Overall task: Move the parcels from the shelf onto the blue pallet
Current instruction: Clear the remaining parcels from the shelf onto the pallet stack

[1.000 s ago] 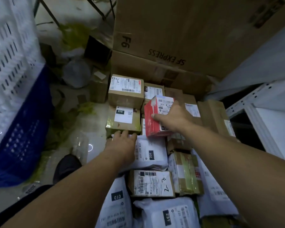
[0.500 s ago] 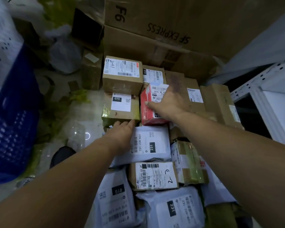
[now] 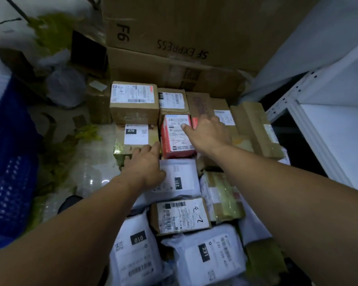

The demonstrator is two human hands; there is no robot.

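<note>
Red parcel set down R of 070 box | R hand unclasped atop | L hand flat on box | placed

Glossy pale floor, blue crate at left, green scraps, parcel pile alongside, its support hidden.

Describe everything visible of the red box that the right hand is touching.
The red box is a small carton, apparently cardboard, with red sides and a white printed label covering its top; the print is too blurred to read. It lies label up in the parcel pile, beside the 070 box on its left, a white 231 bag at its near end. The right hand rests at its right edge, thumb on the label.
</note>
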